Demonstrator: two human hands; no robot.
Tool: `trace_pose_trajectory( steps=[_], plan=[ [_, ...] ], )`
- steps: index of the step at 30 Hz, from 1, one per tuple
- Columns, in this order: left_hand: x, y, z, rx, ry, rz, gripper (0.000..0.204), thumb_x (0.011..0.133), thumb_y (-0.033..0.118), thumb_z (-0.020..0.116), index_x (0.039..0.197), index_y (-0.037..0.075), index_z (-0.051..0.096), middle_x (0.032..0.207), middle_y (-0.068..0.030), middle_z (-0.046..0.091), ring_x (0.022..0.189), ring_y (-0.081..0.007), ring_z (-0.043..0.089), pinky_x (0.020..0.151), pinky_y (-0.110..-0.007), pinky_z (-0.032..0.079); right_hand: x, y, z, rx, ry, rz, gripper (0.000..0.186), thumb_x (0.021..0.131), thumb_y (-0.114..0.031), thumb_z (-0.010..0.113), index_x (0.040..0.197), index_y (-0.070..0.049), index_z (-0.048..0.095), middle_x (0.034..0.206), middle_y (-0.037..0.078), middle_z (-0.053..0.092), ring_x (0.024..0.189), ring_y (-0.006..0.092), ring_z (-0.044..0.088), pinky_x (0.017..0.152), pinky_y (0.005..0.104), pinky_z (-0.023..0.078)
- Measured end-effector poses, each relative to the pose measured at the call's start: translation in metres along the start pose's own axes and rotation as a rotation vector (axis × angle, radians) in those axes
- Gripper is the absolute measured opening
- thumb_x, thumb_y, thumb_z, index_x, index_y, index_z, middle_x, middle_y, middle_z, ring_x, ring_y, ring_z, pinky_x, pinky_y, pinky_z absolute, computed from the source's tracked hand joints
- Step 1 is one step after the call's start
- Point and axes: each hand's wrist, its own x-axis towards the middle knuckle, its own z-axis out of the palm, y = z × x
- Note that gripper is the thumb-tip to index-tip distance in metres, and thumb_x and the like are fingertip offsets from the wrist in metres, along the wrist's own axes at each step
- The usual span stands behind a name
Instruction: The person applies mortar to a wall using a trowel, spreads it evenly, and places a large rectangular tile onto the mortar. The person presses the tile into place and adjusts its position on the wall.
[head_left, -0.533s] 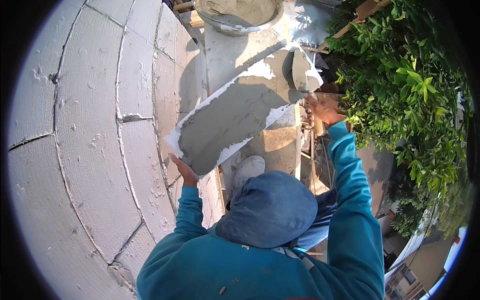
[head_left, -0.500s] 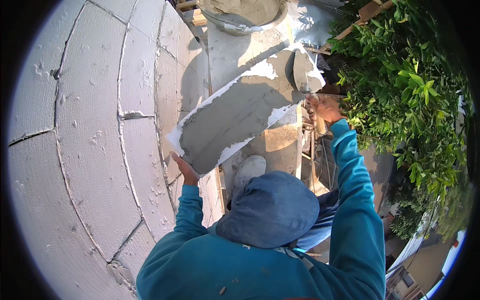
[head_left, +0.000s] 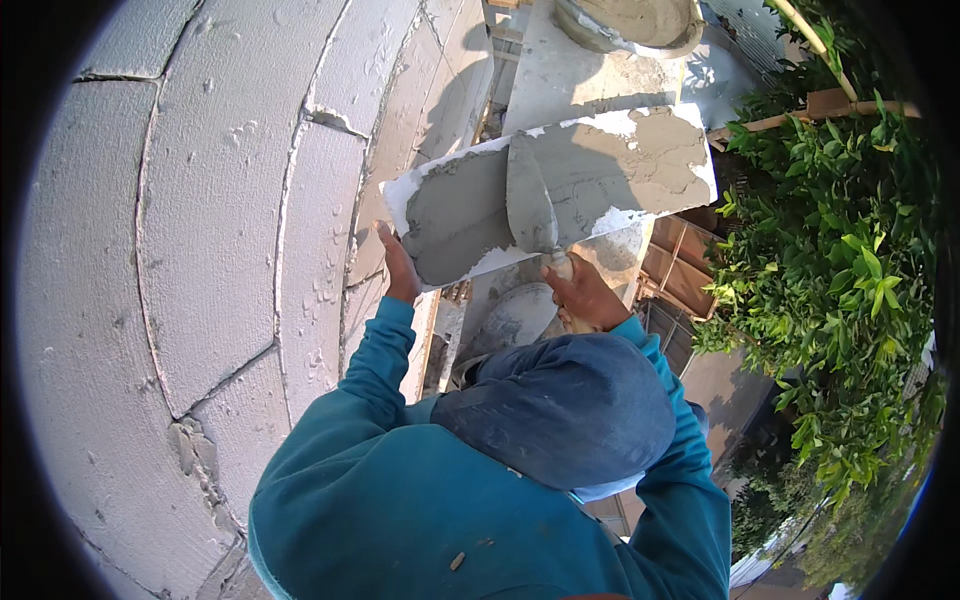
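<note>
Above a platform [head_left: 545,70], the left hand [head_left: 402,268], fingers partly hidden, holds a white block [head_left: 615,219] by its near left corner. The right hand [head_left: 585,295] is wrapped round a trowel [head_left: 530,200], its blade across the block's mortar [head_left: 455,220], left of middle.

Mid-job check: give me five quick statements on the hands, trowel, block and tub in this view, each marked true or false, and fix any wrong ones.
1. The right hand holds the trowel. True.
2. The left hand is clear of the block. False: it touches the block's left end.
3. The trowel is over the block. True.
4. Mortar covers the block's whole top. False: bare white patches show.
5. The tub is empty. False: grey mix is in it.
</note>
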Motion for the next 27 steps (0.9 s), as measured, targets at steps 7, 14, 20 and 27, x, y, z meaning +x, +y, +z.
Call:
trace_pose_trajectory(
  steps=[7,14,20,27],
  plan=[
    [0.007,-0.008,-0.008,-0.101,-0.075,-0.047,0.089,0.088,0.075,0.021,0.139,0.004,0.040,0.130,-0.0158,0.054,0.117,-0.0306,0.055,0.101,-0.044,0.044,0.016,0.007,0.055,-0.225,-0.101,-0.075,0.048,0.093,-0.035,0.059,0.113,0.006,0.043,0.059,0.005,0.049,0.045,0.0123,0.048,0.041,0.0295,0.042],
    [-0.013,0.005,0.013,-0.077,0.002,-0.030,0.095,0.085,0.079,0.022,0.141,0.004,0.038,0.135,-0.0153,0.050,0.123,-0.0306,0.049,0.104,-0.044,0.039,0.021,-0.011,0.084,-0.456,-0.158,-0.160,0.045,0.089,-0.033,0.058,0.105,0.007,0.044,0.082,0.026,0.061,0.075,0.0386,0.062,0.068,0.0465,0.049],
    [-0.015,0.009,0.010,-0.091,-0.047,0.058,0.098,0.085,0.079,0.022,0.141,0.001,0.037,0.136,-0.0158,0.050,0.123,-0.0304,0.049,0.105,-0.043,0.038,0.022,-0.002,0.063,-0.902,-0.058,-0.358,0.044,0.087,-0.029,0.060,0.109,0.005,0.042,0.087,0.030,0.062,0.085,0.0462,0.062,0.074,0.0526,0.050],
    [-0.020,0.007,0.009,-0.110,-0.068,0.130,0.100,0.084,0.080,0.023,0.141,-0.002,0.035,0.136,-0.0164,0.049,0.124,-0.0301,0.048,0.107,-0.041,0.036,-0.038,-0.028,0.043,-1.052,0.017,-0.185,0.043,0.087,-0.026,0.060,0.117,-0.001,0.042,0.095,0.024,0.064,0.082,0.0423,0.065,0.070,0.0501,0.052]
  ],
)
